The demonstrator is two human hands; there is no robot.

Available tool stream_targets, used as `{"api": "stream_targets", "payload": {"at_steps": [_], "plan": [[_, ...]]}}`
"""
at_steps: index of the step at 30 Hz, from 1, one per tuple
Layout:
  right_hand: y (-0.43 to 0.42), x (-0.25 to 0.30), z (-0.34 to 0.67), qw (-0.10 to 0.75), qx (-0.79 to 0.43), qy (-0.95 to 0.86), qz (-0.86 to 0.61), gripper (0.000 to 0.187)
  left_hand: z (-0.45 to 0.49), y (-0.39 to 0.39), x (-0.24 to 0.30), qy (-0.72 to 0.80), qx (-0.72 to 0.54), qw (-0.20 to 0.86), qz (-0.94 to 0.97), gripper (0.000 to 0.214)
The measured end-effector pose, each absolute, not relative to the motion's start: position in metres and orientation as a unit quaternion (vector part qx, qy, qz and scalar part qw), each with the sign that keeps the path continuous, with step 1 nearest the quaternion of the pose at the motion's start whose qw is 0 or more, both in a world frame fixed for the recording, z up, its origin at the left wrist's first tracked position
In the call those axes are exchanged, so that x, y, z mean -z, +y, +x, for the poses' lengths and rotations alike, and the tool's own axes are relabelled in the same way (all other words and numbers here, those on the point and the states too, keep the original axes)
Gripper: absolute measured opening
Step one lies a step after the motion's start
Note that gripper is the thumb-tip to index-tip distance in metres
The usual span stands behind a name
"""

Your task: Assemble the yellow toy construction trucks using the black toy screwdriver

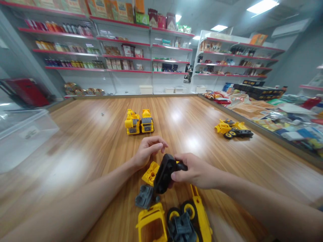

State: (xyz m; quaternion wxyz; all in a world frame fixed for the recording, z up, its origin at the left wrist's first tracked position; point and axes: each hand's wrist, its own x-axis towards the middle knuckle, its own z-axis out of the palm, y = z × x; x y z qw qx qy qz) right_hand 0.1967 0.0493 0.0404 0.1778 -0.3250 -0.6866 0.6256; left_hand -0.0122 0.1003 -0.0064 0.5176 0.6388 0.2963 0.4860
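Observation:
My right hand [193, 169] grips a black toy truck chassis [164, 174], which is tilted up on its end above the table. Just beyond it, my left hand [150, 149] holds nothing, its fingers loosely curved and apart. Partly behind the chassis lies a yellow toy part [150, 173], with a grey plastic part [144, 196] close by. Nearer to me are a yellow cab shell [152, 222], a grey piece [185, 228] among black wheels with yellow hubs [189, 209], and a long yellow part [202, 215].
Two yellow toy trucks [146, 121] stand side by side farther back on the wooden table [106, 148]. More toy vehicle parts [233, 129] lie at the right. A clear plastic bin [27, 134] sits at the left, and packaged goods [272, 111] are heaped past the right edge.

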Motion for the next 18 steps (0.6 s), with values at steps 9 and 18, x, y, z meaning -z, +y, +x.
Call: {"api": "stream_targets", "payload": {"at_steps": [9, 18], "plan": [[0.051, -0.040, 0.196, 0.214, -0.666, -0.638, -0.322, 0.024, -0.010, 0.087, -0.001, 0.265, -0.429, 0.584, 0.635, 0.047], [0.050, -0.036, 0.193, 0.288, -0.638, -0.612, -0.369, 0.024, -0.004, 0.078, -0.010, 0.236, -0.404, 0.608, 0.641, 0.040]]}}
